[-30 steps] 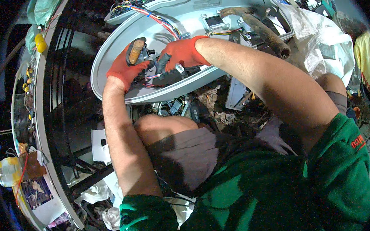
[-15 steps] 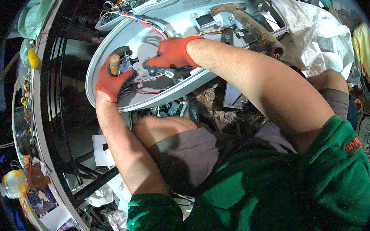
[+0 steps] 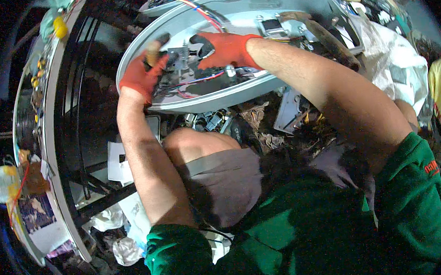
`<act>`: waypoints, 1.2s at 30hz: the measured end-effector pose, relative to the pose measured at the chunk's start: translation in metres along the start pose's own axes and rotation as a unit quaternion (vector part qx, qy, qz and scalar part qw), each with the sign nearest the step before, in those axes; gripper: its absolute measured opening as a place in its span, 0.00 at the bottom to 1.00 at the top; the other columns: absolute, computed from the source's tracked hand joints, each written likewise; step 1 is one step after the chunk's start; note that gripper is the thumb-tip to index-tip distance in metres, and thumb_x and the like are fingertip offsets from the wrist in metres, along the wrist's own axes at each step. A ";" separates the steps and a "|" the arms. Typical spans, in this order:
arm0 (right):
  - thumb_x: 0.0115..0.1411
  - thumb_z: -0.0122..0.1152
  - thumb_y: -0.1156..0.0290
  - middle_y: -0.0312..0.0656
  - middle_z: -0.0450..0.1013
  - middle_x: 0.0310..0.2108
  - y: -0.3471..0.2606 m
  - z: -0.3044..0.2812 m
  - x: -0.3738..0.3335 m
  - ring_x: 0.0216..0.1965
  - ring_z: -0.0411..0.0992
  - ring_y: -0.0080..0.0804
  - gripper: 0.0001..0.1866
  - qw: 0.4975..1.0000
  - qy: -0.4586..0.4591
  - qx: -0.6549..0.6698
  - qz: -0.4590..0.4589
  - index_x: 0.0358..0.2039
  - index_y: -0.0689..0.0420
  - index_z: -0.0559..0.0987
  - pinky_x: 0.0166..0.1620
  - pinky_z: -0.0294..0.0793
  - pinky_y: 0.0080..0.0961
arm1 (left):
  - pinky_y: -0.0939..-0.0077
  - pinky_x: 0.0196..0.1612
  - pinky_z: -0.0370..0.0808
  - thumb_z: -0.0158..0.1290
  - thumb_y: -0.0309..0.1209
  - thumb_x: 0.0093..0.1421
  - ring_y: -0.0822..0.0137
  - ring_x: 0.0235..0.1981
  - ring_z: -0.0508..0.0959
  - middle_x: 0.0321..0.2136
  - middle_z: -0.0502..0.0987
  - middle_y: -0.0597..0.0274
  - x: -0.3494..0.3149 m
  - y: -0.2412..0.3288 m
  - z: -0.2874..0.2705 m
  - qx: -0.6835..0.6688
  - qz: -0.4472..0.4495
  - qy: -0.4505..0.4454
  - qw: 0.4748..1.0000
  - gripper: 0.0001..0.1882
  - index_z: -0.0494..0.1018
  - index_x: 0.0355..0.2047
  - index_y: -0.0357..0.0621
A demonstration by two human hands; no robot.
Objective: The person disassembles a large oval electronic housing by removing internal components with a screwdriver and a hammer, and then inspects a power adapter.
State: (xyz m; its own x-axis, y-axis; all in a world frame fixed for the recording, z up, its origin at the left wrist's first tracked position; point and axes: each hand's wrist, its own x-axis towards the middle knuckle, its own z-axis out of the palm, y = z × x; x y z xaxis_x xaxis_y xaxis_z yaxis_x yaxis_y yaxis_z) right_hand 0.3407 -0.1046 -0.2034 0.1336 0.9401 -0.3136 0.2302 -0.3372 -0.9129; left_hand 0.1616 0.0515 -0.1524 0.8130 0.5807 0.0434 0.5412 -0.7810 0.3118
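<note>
An orange work glove with dark fingertips covers my left hand point(image 3: 145, 71), which is smeared by motion at the left end of a grey oval housing point(image 3: 205, 104). Its fingers are curled around a tan, round-ended handle-like piece point(image 3: 152, 51) that points up; the lower end is hidden. My right hand point(image 3: 229, 50), gloved alike, hovers over the housing with thumb and fingers spread and nothing visibly gripped. Between the hands is a small dark part with metal brackets point(image 3: 185, 58). Red, blue and white wires point(image 3: 201, 81) run below it inside the housing.
A rusty pipe-like bar point(image 3: 329, 40) lies in the housing's right end, near a small boxy electrical part point(image 3: 272, 27). A wire bundle point(image 3: 193, 6) crosses the far rim. White sacking point(image 3: 396, 53) lies at the right, and a black metal frame point(image 3: 84, 121) stands at the left.
The view has shifted, so the housing sits higher and further right in the picture. My left hand has kept the tan piece; my right hand's fingers have spread wider.
</note>
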 end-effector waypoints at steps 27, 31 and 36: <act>0.52 0.68 0.63 0.39 0.77 0.28 -0.069 0.028 0.050 0.29 0.73 0.24 0.15 0.982 0.015 -0.133 -0.134 0.36 0.60 0.80 0.33 0.73 0.24 | 0.65 0.41 0.73 0.60 0.45 0.52 0.58 0.35 0.81 0.34 0.81 0.52 -0.038 -0.075 0.006 -0.249 -0.333 0.254 0.873 0.23 0.77 0.44 0.44; 0.52 0.67 0.59 0.39 0.77 0.28 -0.073 0.023 0.074 0.27 0.73 0.23 0.18 0.994 0.010 -0.058 -0.089 0.35 0.60 0.81 0.30 0.72 0.23 | 0.65 0.41 0.73 0.60 0.46 0.52 0.57 0.35 0.81 0.34 0.81 0.52 -0.038 -0.074 0.004 -0.246 -0.325 0.247 0.879 0.24 0.77 0.44 0.43; 0.55 0.65 0.53 0.42 0.75 0.30 -0.062 0.016 0.091 0.27 0.74 0.28 0.22 0.997 0.025 0.057 -0.034 0.39 0.60 0.80 0.29 0.74 0.25 | 0.65 0.43 0.73 0.60 0.46 0.51 0.56 0.38 0.80 0.37 0.80 0.51 -0.037 -0.082 0.007 -0.243 -0.334 0.257 0.874 0.25 0.76 0.46 0.44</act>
State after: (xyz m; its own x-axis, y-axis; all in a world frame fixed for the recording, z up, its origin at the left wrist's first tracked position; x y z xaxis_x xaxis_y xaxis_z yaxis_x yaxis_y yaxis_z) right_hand 0.3235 0.0029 -0.1791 0.1690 0.9562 -0.2388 0.1299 -0.2618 -0.9563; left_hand 0.0884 0.0922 -0.1864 0.0792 0.9938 0.0787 0.6019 -0.1106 0.7909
